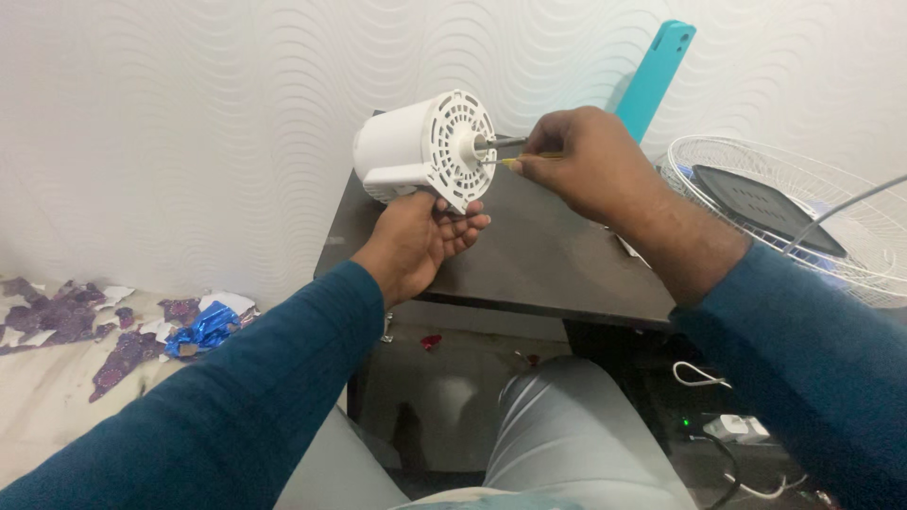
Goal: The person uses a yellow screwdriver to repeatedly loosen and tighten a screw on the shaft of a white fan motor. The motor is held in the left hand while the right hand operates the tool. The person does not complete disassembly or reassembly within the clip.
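Observation:
A white fan motor housing with a slotted round face and a short metal shaft is held above the dark table. My left hand grips it from below. My right hand holds a thin screwdriver with a yellow handle, whose tip touches the slotted face beside the shaft.
A white wire fan guard with a dark plate lies at the table's right. A teal bar leans on the wavy white wall. Torn purple and blue foil scraps lie at the left. Cables and a power adapter sit on the floor.

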